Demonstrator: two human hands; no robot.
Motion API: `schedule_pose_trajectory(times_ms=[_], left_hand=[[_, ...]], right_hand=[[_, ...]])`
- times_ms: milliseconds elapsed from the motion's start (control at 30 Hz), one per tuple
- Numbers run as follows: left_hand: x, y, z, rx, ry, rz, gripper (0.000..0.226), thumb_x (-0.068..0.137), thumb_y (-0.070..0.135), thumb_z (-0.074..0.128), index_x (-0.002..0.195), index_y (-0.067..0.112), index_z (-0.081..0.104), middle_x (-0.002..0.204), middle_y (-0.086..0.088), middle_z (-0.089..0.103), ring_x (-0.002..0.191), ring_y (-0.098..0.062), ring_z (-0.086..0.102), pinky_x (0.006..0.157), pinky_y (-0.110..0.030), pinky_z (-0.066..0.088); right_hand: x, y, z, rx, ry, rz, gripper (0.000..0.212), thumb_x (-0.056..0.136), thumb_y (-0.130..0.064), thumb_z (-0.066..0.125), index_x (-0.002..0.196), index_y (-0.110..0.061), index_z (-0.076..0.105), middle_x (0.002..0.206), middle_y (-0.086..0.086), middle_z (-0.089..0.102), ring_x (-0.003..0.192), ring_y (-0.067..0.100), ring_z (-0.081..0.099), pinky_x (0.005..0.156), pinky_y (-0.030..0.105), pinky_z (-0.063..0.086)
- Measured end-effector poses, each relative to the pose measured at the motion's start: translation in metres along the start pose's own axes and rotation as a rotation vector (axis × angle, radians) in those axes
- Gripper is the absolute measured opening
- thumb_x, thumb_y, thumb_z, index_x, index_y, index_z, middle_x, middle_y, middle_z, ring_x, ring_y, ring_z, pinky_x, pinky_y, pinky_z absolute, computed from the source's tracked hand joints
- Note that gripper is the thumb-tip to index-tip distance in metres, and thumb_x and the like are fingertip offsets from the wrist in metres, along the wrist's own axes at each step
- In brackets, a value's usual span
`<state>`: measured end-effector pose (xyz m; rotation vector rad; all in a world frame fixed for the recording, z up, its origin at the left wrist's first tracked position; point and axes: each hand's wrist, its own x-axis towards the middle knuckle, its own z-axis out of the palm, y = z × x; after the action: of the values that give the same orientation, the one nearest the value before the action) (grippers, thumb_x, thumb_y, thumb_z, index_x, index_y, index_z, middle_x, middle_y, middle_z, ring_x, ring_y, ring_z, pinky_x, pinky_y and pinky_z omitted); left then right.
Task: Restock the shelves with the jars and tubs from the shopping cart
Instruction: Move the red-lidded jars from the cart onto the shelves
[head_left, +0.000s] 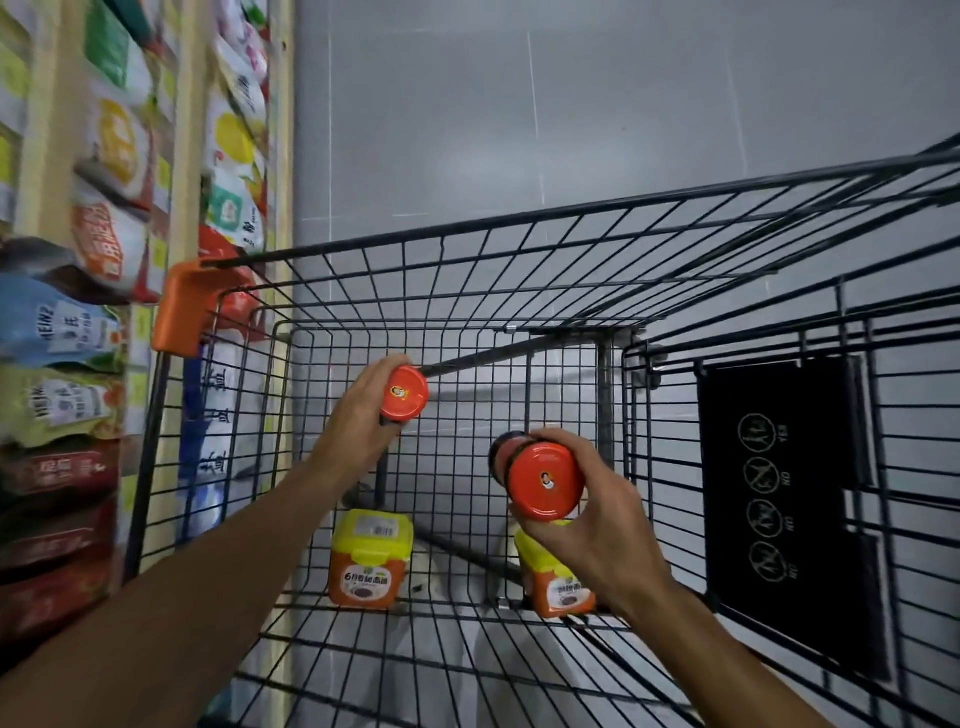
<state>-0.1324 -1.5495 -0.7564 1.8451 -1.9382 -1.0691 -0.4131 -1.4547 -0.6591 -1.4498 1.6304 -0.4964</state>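
Note:
My left hand (358, 415) grips a jar with a red lid (404, 392) above the inside of the black wire shopping cart (467, 291). My right hand (587, 530) holds a second red-lidded jar (545, 480), lid toward me, with a dark jar (501, 457) right behind it. Two orange tubs with yellow lids rest on the cart floor: one (370, 561) at the centre left, the other (558, 587) partly hidden under my right hand. The shelves (78, 312) stand at the left, packed with pouches.
An orange plastic corner guard (187, 306) caps the cart's near-left corner beside the shelf's wooden upright (283, 156). A black sign panel (779, 493) hangs on the cart's right side. Grey floor lies beyond the cart.

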Motion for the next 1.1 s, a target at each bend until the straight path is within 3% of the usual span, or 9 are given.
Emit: schedule_pose_trajectory(times_ms=[100, 167, 267, 367, 500, 600, 700, 933, 1100], left_hand=[[-0.005, -0.001, -0.005, -0.037, 0.013, 0.003, 0.080, 0.076, 0.013, 0.086, 0.141, 0.028, 0.043, 0.136, -0.001, 0.056, 0.123, -0.021, 0.056, 0.097, -0.040, 0.055], [-0.015, 0.007, -0.014, -0.113, 0.048, -0.019, 0.077, 0.076, 0.026, 0.087, 0.141, 0.025, 0.046, 0.130, 0.000, 0.060, 0.118, -0.016, 0.058, 0.094, -0.026, 0.053], [-0.044, 0.037, -0.039, -0.202, 0.111, -0.066, 0.077, 0.071, 0.043, 0.087, 0.137, 0.033, 0.048, 0.124, 0.004, 0.061, 0.109, -0.012, 0.062, 0.088, -0.023, 0.055], [-0.076, 0.083, -0.080, -0.355, 0.198, -0.094, 0.081, 0.064, 0.042, 0.090, 0.134, 0.045, 0.049, 0.129, 0.013, 0.057, 0.114, -0.003, 0.060, 0.089, -0.017, 0.055], [-0.119, 0.151, -0.140, -0.456, 0.291, -0.061, 0.090, 0.059, 0.037, 0.091, 0.138, 0.049, 0.049, 0.135, 0.027, 0.054, 0.122, 0.000, 0.059, 0.100, -0.028, 0.053], [-0.150, 0.199, -0.185, -0.481, 0.400, 0.002, 0.090, 0.063, 0.025, 0.092, 0.141, 0.041, 0.050, 0.139, 0.028, 0.053, 0.127, -0.001, 0.056, 0.101, -0.025, 0.051], [-0.180, 0.243, -0.230, -0.508, 0.509, 0.085, 0.087, 0.063, 0.018, 0.092, 0.139, 0.033, 0.052, 0.140, 0.016, 0.056, 0.128, -0.007, 0.057, 0.100, -0.022, 0.051], [-0.259, 0.315, -0.313, -0.544, 0.742, 0.121, 0.076, 0.056, 0.018, 0.093, 0.123, 0.040, 0.063, 0.125, 0.016, 0.067, 0.113, -0.006, 0.066, 0.092, -0.019, 0.053], [-0.313, 0.331, -0.339, -0.537, 0.844, 0.127, 0.082, 0.052, 0.026, 0.099, 0.124, 0.039, 0.064, 0.123, 0.010, 0.070, 0.113, -0.013, 0.068, 0.095, -0.029, 0.055]], right_hand=[[0.001, -0.004, -0.001, -0.005, 0.004, 0.005, 0.082, 0.068, -0.035, 0.094, 0.137, -0.038, 0.050, 0.122, -0.022, 0.063, 0.108, -0.007, 0.062, 0.088, 0.008, 0.050], [0.002, -0.006, -0.003, 0.013, 0.024, 0.009, 0.082, 0.067, -0.036, 0.094, 0.135, -0.040, 0.050, 0.119, -0.023, 0.064, 0.106, -0.005, 0.063, 0.087, 0.007, 0.049], [0.002, -0.018, -0.013, 0.039, 0.019, 0.005, 0.083, 0.067, -0.036, 0.094, 0.134, -0.042, 0.047, 0.121, -0.023, 0.062, 0.108, -0.005, 0.062, 0.089, 0.008, 0.049], [-0.002, -0.042, -0.036, 0.057, 0.000, -0.043, 0.085, 0.068, -0.035, 0.094, 0.131, -0.054, 0.041, 0.123, -0.029, 0.057, 0.113, -0.009, 0.057, 0.095, 0.013, 0.050], [-0.018, -0.096, -0.079, 0.057, 0.034, -0.142, 0.093, 0.065, -0.042, 0.094, 0.133, -0.064, 0.033, 0.119, -0.032, 0.056, 0.113, -0.008, 0.058, 0.098, 0.023, 0.053], [-0.033, -0.149, -0.115, 0.039, 0.065, -0.275, 0.093, 0.067, -0.045, 0.093, 0.139, -0.055, 0.036, 0.123, -0.036, 0.055, 0.114, -0.008, 0.059, 0.096, 0.026, 0.056], [-0.050, -0.202, -0.147, 0.042, 0.163, -0.411, 0.083, 0.069, -0.050, 0.092, 0.138, -0.038, 0.048, 0.123, -0.024, 0.063, 0.109, 0.001, 0.066, 0.089, 0.029, 0.059], [-0.086, -0.306, -0.202, 0.117, 0.181, -0.609, 0.082, 0.064, -0.054, 0.092, 0.135, -0.041, 0.054, 0.117, -0.019, 0.069, 0.103, -0.003, 0.068, 0.085, 0.010, 0.052], [-0.111, -0.363, -0.214, 0.153, 0.115, -0.718, 0.082, 0.061, -0.050, 0.094, 0.134, -0.042, 0.056, 0.115, -0.021, 0.069, 0.103, -0.008, 0.065, 0.083, 0.003, 0.046]])
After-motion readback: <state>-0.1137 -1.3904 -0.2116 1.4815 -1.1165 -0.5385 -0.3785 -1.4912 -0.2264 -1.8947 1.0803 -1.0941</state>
